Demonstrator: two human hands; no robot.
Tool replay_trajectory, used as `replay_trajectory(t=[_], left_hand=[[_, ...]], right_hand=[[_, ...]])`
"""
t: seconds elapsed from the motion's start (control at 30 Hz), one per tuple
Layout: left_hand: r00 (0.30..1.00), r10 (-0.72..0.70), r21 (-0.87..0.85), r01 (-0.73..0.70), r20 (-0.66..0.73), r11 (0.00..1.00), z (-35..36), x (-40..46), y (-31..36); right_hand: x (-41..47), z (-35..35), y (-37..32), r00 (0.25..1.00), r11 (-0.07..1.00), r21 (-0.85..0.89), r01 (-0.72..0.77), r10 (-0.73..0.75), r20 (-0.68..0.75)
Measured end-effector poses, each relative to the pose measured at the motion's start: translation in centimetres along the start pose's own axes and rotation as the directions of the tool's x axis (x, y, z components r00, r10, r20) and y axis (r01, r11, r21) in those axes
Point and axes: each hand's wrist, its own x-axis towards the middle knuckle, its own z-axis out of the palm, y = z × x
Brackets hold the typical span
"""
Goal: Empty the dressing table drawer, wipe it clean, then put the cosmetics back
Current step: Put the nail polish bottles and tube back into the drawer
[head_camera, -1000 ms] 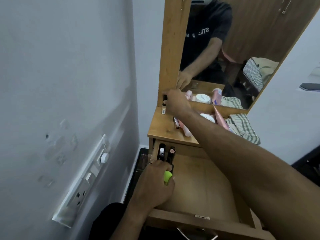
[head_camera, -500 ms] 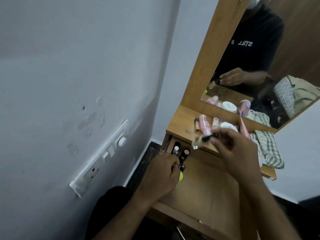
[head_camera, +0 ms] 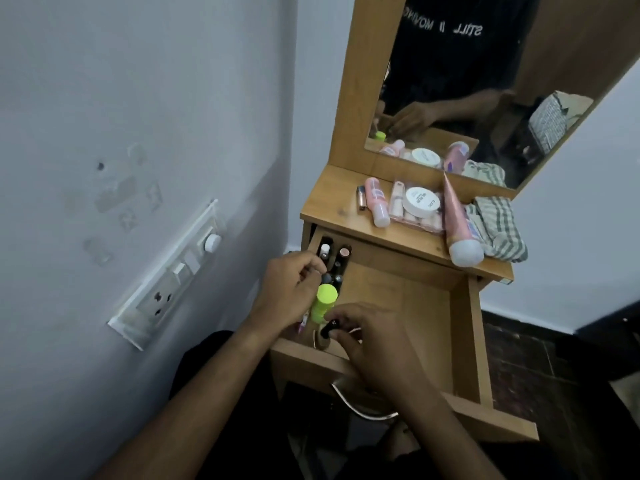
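A person restocks a dressing table drawer (head_camera: 464, 344), pulled fully out toward the camera, with its wooden floor mostly bare; along its left wall a row of small dark bottles and lipsticks (head_camera: 334, 263) already stands upright, which suggests emptying and wiping are over and the refill is under way; the left hand (head_camera: 289, 296), fingers curled together, steadies that row at the near end and appears to pinch one small dark item, though the exact grip cannot be told; just beside it a bottle with a lime-green cap (head_camera: 323, 301) stands between the two hands; the right hand (head_camera: 369, 337), at the drawer's near left corner, pinches a small black-capped bottle (head_camera: 327, 332) in its fingertips and sets it down at the row's near end; farther right, on the tabletop (head_camera: 322, 209), much still waits: a thin lip-gloss tube (head_camera: 361, 197), a pink bottle (head_camera: 376, 202), a clear pouch (head_camera: 420, 220) with a white jar (head_camera: 422, 201) on it, a large pink tube (head_camera: 459, 228); a checked cloth (head_camera: 498, 230) lies at the far right.
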Motion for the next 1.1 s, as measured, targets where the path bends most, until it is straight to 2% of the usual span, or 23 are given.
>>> replay_trajectory(t=[0.43, 0.7, 0.8, 0.9, 1.03, 1.1], left_hand=[[0.999, 0.041, 0.050, -0.042, 0.016, 0.998, 0.1, -0.3, 0.0], [0.998, 0.055, 0.065, -0.056, 0.017, 0.996, 0.2, -0.3, -0.2], [0.997, 0.074, 0.067, -0.075, 0.021, 0.995, 0.2, -0.3, -0.3], [0.995, 0.100, 0.091, -0.101, 0.025, 0.991, 0.2, -0.1, -0.4], [0.992, 0.121, 0.090, -0.122, 0.019, 0.988, 0.2, -0.2, -0.4], [0.992, 0.128, 0.082, -0.128, 0.014, 0.988, 0.2, -0.2, -0.2]], right_hand=[[1.6, 2.0, -0.7, 0.999, 0.998, -0.049, -0.041, 0.042, 0.026], [1.3, 1.3, -0.7, 0.992, 0.994, 0.024, -0.111, 0.109, 0.062], [0.8, -0.1, -0.5, 0.993, 0.993, 0.038, -0.114, 0.114, -0.007], [2.0, -2.7, -0.2, 0.980, 0.991, 0.008, -0.133, 0.132, -0.148], [6.3, -5.7, 0.9, 0.927, 0.987, -0.077, -0.144, 0.107, -0.359], [8.8, -6.6, 1.5, 0.906, 0.978, -0.144, -0.151, 0.079, -0.416]])
